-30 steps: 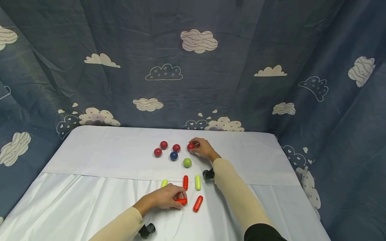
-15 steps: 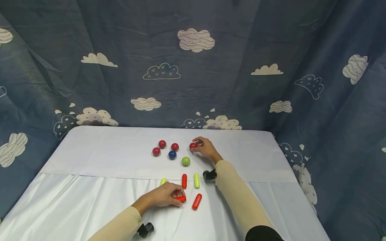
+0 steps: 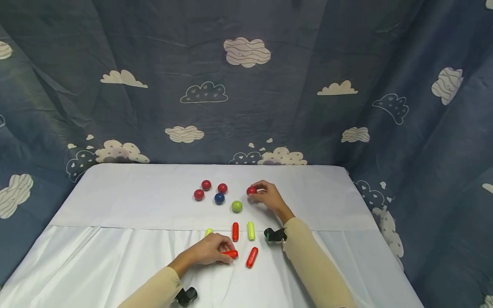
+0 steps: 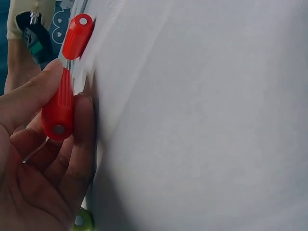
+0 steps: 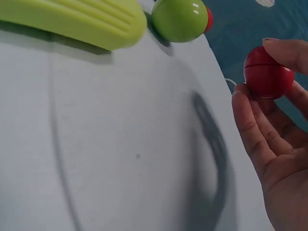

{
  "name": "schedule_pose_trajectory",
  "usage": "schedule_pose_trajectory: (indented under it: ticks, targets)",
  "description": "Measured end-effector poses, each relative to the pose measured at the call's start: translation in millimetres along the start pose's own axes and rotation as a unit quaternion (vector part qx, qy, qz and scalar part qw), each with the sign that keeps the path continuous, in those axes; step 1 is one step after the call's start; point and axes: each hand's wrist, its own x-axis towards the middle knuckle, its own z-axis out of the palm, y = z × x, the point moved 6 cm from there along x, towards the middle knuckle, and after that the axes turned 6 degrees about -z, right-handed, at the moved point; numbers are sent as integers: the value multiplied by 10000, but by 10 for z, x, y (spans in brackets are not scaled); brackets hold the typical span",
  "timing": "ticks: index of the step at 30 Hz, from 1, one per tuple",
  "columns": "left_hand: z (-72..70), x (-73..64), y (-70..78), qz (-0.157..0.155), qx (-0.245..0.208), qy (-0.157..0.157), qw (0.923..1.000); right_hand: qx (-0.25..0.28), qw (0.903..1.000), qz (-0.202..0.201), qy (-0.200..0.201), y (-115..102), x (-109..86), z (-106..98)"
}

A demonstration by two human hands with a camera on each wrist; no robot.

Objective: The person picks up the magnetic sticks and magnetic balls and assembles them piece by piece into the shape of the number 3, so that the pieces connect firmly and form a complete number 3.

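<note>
My left hand (image 3: pixel 209 250) pinches a short red toy stick (image 3: pixel 231 254) between thumb and fingers, low over the near part of the white cloth. The left wrist view shows the ribbed side of this red stick (image 4: pixel 60 103) and a grey disc on its end. Farther off, my right hand (image 3: pixel 271 200) holds a glossy red ball (image 3: pixel 251 191) by thumb and fingertips. A seam line circles the red ball (image 5: pixel 267 74) in the right wrist view. The green ball (image 3: pixel 236 206) is the nearest one to it.
Several balls stand at the back, among them a red one (image 3: pixel 206 185) and a blue one (image 3: pixel 219 198). Between the hands lie red sticks (image 3: pixel 235 231) and a yellow-green stick (image 3: pixel 251 231). Another yellow-green stick (image 3: pixel 208 232) is partly hidden behind the left hand. A patterned curtain (image 3: pixel 246 107) hangs behind.
The right hand has shifted right with the red ball, away from the other balls. My left hand stays nearly in place, still holding its red stick. The head view has turned slightly.
</note>
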Motion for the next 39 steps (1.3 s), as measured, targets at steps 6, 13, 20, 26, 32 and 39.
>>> schedule_pose_trajectory:
  ticks: [6,13,20,26,32,39]
  targets:
    - [-1,-23,-2,-146,-324,-64,9993,255,9994,152,167,3,-201,-20]
    - [-10,-21,-3,-184,-357,-18,9992,355,9991,197,131,22,-420,6]
    - [27,22,23,-103,-334,102,9993,445,9987,-69,-221,10,-702,47]
    - [-4,14,16,-145,-375,141,9991,574,9957,-370,-634,-40,-912,153]
    - [-30,31,18,-34,-356,182,9992,607,9917,-837,-765,-132,-1081,211]
    - [7,24,-6,-88,-327,142,9993,237,9912,-955,-886,-368,-1317,275]
